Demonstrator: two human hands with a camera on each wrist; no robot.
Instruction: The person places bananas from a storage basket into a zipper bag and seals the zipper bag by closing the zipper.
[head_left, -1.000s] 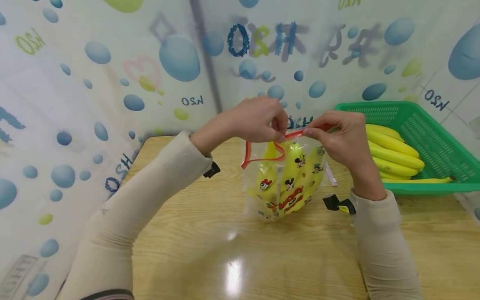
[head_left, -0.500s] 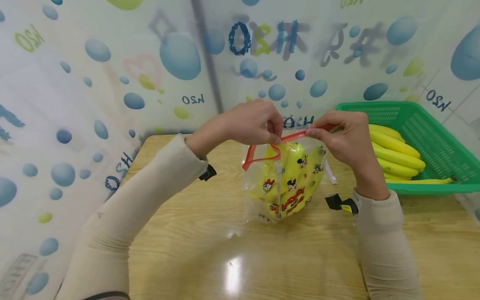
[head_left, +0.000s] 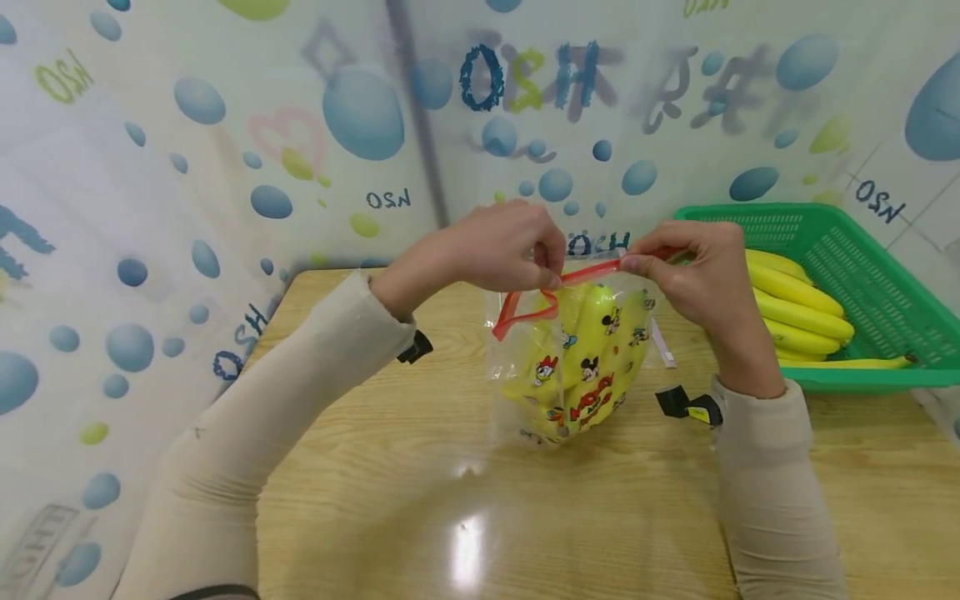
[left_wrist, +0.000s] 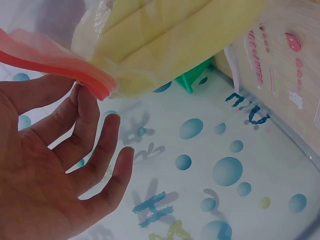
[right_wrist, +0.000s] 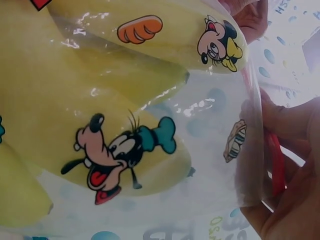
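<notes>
A clear zip bag (head_left: 588, 367) with cartoon prints and a red zip strip stands on the table with yellow bananas inside. At the middle of its top edge, my left hand (head_left: 502, 246) pinches the red strip between thumb and fingertips. My right hand (head_left: 701, 279) pinches the same strip near the bag's right end. The left part of the mouth gapes in a loop. In the left wrist view, the red strip (left_wrist: 60, 67) meets the thumb and fingertips, the other fingers loosely bent. Banana tips (right_wrist: 165, 82) show through the printed plastic in the right wrist view.
A green basket (head_left: 873, 275) at the back right holds several bananas (head_left: 798, 304). A thin pale strip (head_left: 663, 343) lies between bag and basket. The wooden table (head_left: 390, 467) meets a wall (head_left: 300, 150) printed with blue drops.
My hands have drawn slightly apart, the right one shifting right along the red strip. The bag has turned and moved a little to the right, and the loop at its left has narrowed.
</notes>
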